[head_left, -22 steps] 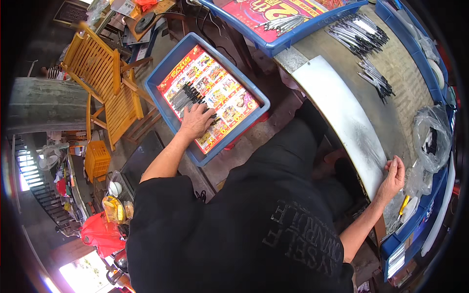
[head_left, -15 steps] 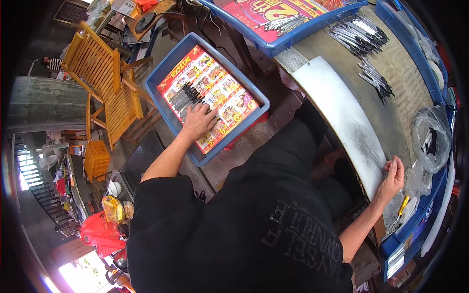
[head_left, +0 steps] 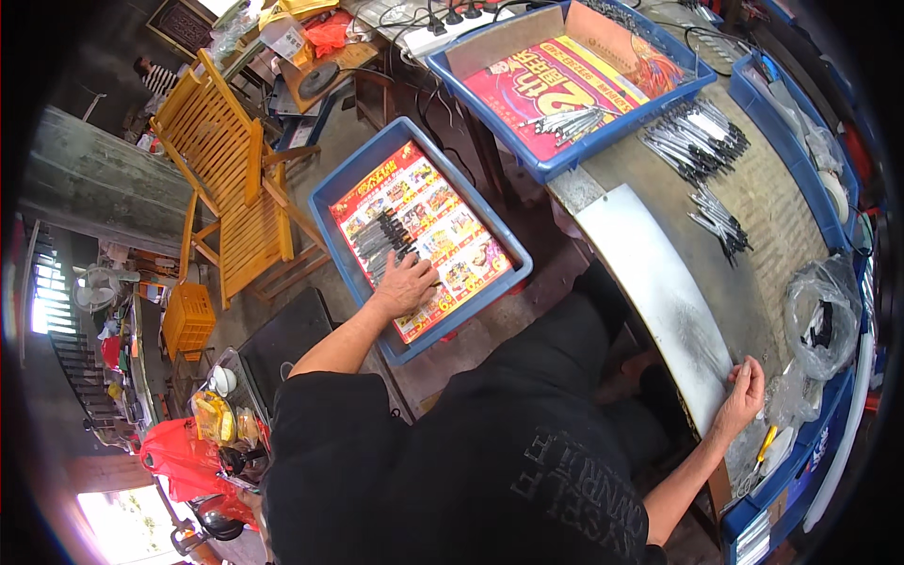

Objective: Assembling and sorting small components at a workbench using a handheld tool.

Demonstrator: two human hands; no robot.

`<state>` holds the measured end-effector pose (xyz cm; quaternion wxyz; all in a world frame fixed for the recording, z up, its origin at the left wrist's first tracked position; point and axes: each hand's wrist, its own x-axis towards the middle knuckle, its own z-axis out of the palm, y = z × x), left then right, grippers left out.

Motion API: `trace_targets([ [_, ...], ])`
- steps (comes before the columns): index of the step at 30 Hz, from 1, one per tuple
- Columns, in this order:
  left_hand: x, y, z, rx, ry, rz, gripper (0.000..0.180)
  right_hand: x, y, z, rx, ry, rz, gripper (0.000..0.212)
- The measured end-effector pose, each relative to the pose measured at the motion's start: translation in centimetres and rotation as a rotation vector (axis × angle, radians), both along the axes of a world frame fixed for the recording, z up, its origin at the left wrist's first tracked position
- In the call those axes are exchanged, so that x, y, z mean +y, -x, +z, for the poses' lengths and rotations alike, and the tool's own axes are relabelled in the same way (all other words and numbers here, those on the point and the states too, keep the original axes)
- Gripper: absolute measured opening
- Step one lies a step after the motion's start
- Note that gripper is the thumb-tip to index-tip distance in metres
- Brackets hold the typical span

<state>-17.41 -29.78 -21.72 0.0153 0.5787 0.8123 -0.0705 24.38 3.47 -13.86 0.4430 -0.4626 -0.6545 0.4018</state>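
My left hand (head_left: pixel 407 285) lies in a blue tray (head_left: pixel 520 273) lined with a red and yellow printed sheet, its fingers spread. The fingertips touch the near end of a row of thin pen-like sticks (head_left: pixel 381 240), grey with black ends. At the right, my right hand (head_left: pixel 742 400) is by the edge of the worktable (head_left: pixel 678 202), beside a white sheet (head_left: pixel 659 282). Its thumb and fingers are pressed together; anything between them is too small to make out. A loose bundle of similar sticks (head_left: pixel 720 223) and a bigger heap (head_left: pixel 695 141) lie farther up the table.
A second blue tray (head_left: pixel 565 155) with more sticks sits at the far table corner. Near my right hand are a clear plastic bag (head_left: pixel 829 301), a yellow-handled tool (head_left: pixel 767 443) and a blue bin (head_left: pixel 753 527). A wooden folding chair (head_left: pixel 226 160) stands at the left.
The view has shifted, so the trays and table appear lower in the picture. My left hand stays at the row of sticks, and my right hand stays by the table edge.
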Motion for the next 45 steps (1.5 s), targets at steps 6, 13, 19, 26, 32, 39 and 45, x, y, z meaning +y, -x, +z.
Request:
trace_targets([
  [6, 0.3, 0.0, 0.6, -0.032, 0.062, 0.015, 0.026, 0.0, 0.0, -0.3, 0.019, 0.008, -0.006, 0.018],
  [13, 4.2, -1.1, 4.1, -0.108, -0.426, -0.117, 0.027, -0.4, 0.6, 0.3, 0.016, 0.039, -0.05, 0.016],
  [19, 12.5, -4.3, 9.8, -0.366, -0.67, -0.369, 0.031, -0.7, 1.3, 1.0, -0.003, 0.057, -0.067, 0.015],
  [26, 25.1, -8.2, 13.8, -0.544, -0.687, -0.591, 0.032, -0.4, 1.0, 0.6, -0.038, -0.019, -0.086, 0.013],
  [32, 34.4, -12.2, 12.9, -0.457, -0.534, -0.778, 0.041, -0.4, 0.9, 0.7, -0.09, -0.066, -0.082, 0.012],
  [39, 41.0, -14.1, 11.7, -0.255, -0.331, -0.776, 0.044, -0.5, 1.4, 1.3, -0.128, -0.107, -0.082, 0.013],
  [45, 43.0, -15.2, 12.2, -0.25, -0.103, -0.688, 0.04, -0.5, 1.5, 1.8, -0.139, -0.107, -0.085, 0.012],
])
